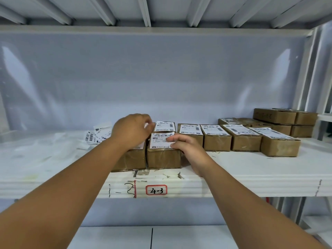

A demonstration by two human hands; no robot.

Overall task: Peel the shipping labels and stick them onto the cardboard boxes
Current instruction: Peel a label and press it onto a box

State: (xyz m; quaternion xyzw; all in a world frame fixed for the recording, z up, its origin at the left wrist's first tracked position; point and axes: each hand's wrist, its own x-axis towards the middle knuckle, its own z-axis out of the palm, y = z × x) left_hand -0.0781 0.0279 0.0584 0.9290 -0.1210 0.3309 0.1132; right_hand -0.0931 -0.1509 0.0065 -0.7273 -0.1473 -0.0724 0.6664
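On shelf [251, 168] | right hand [186, 146] released, pressing label [160, 142] onto box [163, 159] | left hand [131, 132] (grasp unclear)

Seven labelled cardboard boxes [216, 140], roughly five bare boxes [274, 115] stacked far right, one heap of loose shipping labels [98, 135] too jumbled to count, one left hand [131, 132], one right hand [186, 146]

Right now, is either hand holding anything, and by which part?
The right hand holds nothing; it presses the shipping label at its right edge onto a cardboard box. The left hand seems to pinch a white scrap; unclear.
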